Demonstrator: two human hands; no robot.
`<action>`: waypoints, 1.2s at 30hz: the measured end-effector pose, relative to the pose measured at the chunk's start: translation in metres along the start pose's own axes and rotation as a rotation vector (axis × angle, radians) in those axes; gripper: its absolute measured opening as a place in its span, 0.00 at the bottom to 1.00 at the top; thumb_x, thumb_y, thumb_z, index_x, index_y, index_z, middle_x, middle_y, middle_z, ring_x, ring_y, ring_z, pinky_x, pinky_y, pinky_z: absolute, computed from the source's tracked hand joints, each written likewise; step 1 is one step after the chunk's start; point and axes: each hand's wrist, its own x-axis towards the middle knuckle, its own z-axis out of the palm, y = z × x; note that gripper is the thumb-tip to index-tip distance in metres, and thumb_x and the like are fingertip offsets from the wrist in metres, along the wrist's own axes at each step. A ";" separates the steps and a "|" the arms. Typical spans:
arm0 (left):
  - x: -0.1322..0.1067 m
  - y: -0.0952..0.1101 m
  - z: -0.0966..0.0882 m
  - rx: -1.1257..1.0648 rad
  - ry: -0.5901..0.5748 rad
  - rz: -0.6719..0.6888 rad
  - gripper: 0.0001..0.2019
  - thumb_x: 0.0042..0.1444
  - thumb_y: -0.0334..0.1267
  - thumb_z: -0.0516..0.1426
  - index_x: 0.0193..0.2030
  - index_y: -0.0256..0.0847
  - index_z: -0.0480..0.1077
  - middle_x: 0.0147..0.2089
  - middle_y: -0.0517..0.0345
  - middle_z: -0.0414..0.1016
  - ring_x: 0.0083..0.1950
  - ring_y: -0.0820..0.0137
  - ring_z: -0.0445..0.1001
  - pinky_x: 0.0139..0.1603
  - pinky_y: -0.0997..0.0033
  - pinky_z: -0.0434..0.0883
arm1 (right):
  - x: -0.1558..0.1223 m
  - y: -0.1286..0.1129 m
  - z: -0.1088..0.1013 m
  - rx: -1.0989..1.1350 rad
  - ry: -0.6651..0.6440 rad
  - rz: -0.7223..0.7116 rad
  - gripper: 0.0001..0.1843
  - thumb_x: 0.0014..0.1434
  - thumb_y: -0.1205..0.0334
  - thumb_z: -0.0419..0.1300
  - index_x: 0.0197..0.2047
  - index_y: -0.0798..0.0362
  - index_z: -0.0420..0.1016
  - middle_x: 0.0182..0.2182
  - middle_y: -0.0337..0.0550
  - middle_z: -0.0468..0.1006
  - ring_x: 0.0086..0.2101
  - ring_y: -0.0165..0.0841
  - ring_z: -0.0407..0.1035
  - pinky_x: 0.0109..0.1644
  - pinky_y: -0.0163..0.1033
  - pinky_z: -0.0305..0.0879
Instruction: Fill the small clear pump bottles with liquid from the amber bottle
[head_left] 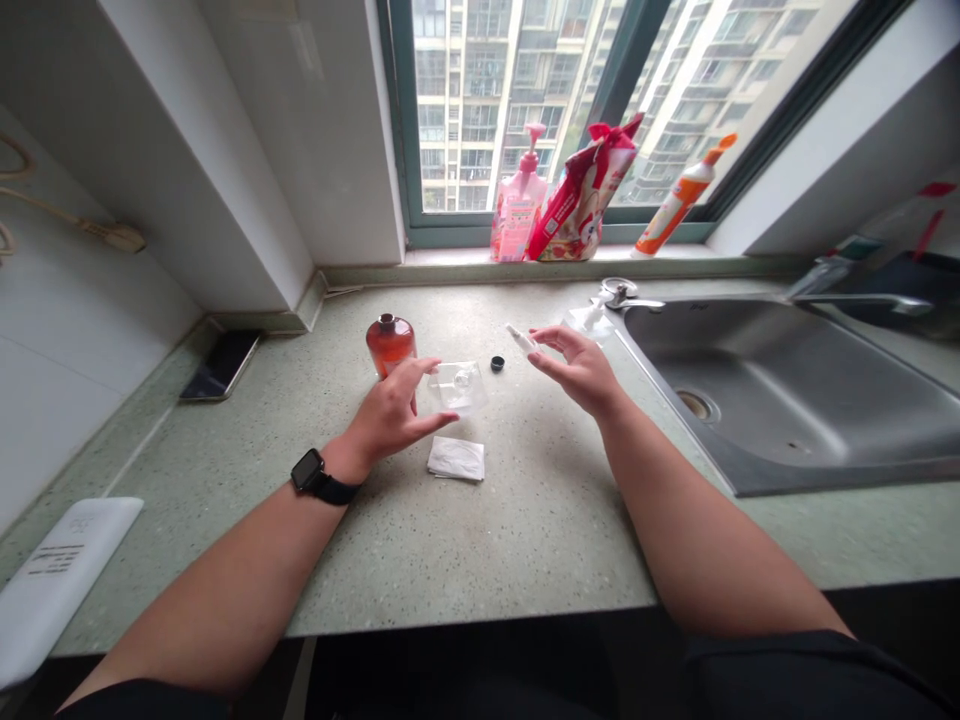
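Observation:
My left hand (397,408) has its thumb and fingers at the near and far sides of a clear square bottle (469,395), seemingly gripping its left part; the bottle's round mouth faces up. In my right hand (574,368), a small white nozzle-like piece (520,338) is pinched between thumb and fingers, pointing to the upper left. Between the hands a small black cap (497,364) lies on the counter. Just behind my left hand stands an amber bottle (390,343) with an uncapped neck. A folded white tissue (456,458) lies in front of the clear bottle.
Beside the steel sink (795,400) stands a clear bottle with a white pump (591,318). A phone (221,366) and a white flat device (64,580) lie left. On the windowsill are a pink pump bottle (517,215), a red bag (581,200) and an orange bottle (679,205).

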 end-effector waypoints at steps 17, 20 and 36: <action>0.001 0.004 -0.002 0.030 -0.018 -0.018 0.37 0.59 0.58 0.71 0.68 0.41 0.70 0.54 0.48 0.80 0.36 0.70 0.75 0.43 0.65 0.79 | -0.005 -0.022 0.009 0.265 -0.061 0.080 0.25 0.58 0.33 0.71 0.42 0.45 0.85 0.35 0.41 0.82 0.35 0.36 0.70 0.39 0.43 0.68; 0.001 0.005 -0.003 0.045 -0.028 -0.011 0.37 0.58 0.59 0.72 0.67 0.40 0.70 0.54 0.49 0.80 0.34 0.71 0.74 0.42 0.65 0.79 | -0.006 -0.029 0.008 0.233 -0.048 0.058 0.25 0.59 0.32 0.70 0.42 0.45 0.85 0.34 0.41 0.82 0.34 0.36 0.71 0.37 0.43 0.68; -0.001 0.007 0.002 0.071 -0.039 0.032 0.37 0.60 0.61 0.70 0.70 0.46 0.69 0.57 0.49 0.79 0.38 0.68 0.78 0.42 0.64 0.79 | -0.019 -0.042 0.039 0.198 -0.185 -0.069 0.20 0.60 0.40 0.73 0.46 0.45 0.81 0.44 0.44 0.85 0.48 0.42 0.79 0.60 0.54 0.76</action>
